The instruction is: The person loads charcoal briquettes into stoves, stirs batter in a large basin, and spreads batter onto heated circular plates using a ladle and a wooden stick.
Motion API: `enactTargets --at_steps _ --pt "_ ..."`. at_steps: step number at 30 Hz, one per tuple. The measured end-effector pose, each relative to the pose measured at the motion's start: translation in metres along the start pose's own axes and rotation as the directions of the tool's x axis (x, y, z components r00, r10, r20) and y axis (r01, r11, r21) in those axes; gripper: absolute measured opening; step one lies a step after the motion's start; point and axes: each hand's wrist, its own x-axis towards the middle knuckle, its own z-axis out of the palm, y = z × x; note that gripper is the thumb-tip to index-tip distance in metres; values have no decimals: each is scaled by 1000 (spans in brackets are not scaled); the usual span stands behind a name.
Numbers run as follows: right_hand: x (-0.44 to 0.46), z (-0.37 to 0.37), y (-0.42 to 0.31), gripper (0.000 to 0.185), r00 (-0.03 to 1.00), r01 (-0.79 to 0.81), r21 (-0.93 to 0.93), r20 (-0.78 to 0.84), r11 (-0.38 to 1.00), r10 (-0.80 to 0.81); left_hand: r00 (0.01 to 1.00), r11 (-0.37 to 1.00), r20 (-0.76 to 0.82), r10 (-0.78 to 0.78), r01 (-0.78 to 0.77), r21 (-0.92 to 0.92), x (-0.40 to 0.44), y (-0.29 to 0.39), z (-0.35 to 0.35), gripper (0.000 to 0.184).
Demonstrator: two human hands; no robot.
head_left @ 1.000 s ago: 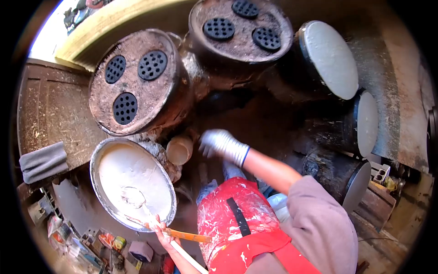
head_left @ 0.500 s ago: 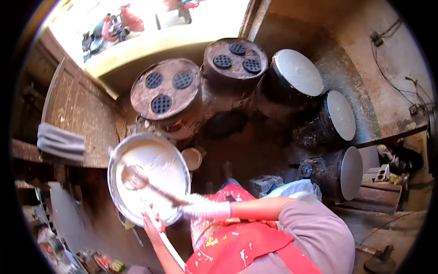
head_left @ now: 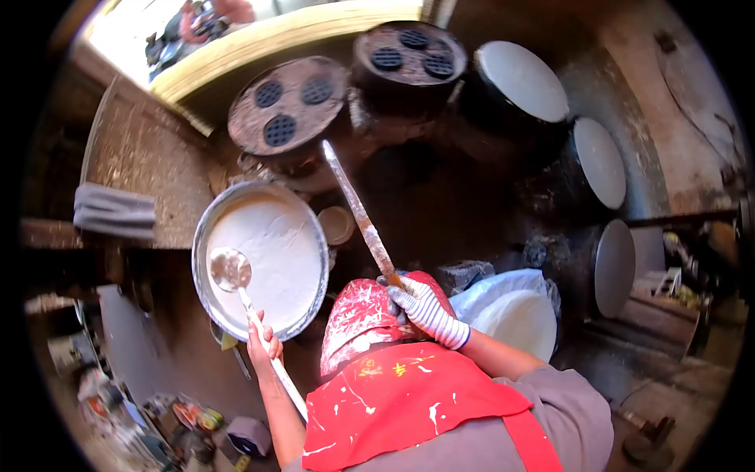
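Observation:
My bare left hand [head_left: 264, 344] is closed around the long pale handle of a ladle [head_left: 230, 270]. The ladle's bowl, smeared with batter, sits over the left part of a wide basin [head_left: 322, 236] of thick cream-white batter [head_left: 271, 236]. In a striped glove with dark fingertips, my right hand [head_left: 425, 309] grips the lower end of a long flat spatula [head_left: 358, 208]. Whitish batter coats the spatula, which points away from me, right of the basin and apart from it. A small round container [head_left: 336, 226] stands beside the basin.
Two drum stoves [head_left: 291, 102] [head_left: 405, 82] bear perforated black discs. Three drums [head_left: 523, 81] [head_left: 599, 163] [head_left: 613, 268] with round pale tops curve along the right. Round white sheets [head_left: 519, 324] lie on blue plastic by my right elbow. A folded grey cloth [head_left: 115, 211] hangs at left.
My right hand has drawn the spatula from over the ladle and basin to the right, where it now points forward. My left hand keeps the ladle over the basin. The view has tilted down.

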Motion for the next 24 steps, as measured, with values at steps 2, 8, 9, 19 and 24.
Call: enactTargets --at_steps 2,8,9,19,24 --pt "-9 -21 3 31 997 37 78 -77 996 -31 988 987 -33 -149 151 59 24 -13 1 38" --pt "-60 -108 8 28 751 401 111 -609 909 -257 887 763 160 -433 266 589 66 -61 153 35" --pt "-71 -125 8 27 668 497 98 -677 862 -308 820 685 202 -536 282 671 67 -73 199 33" --pt "-258 -206 43 36 -410 -24 -438 -816 899 -408 34 330 351 -936 -271 904 -83 -342 546 33" --pt "-290 -208 42 37 -561 -113 -292 -770 950 -304 -268 486 412 -871 -341 805 -179 -480 614 18"
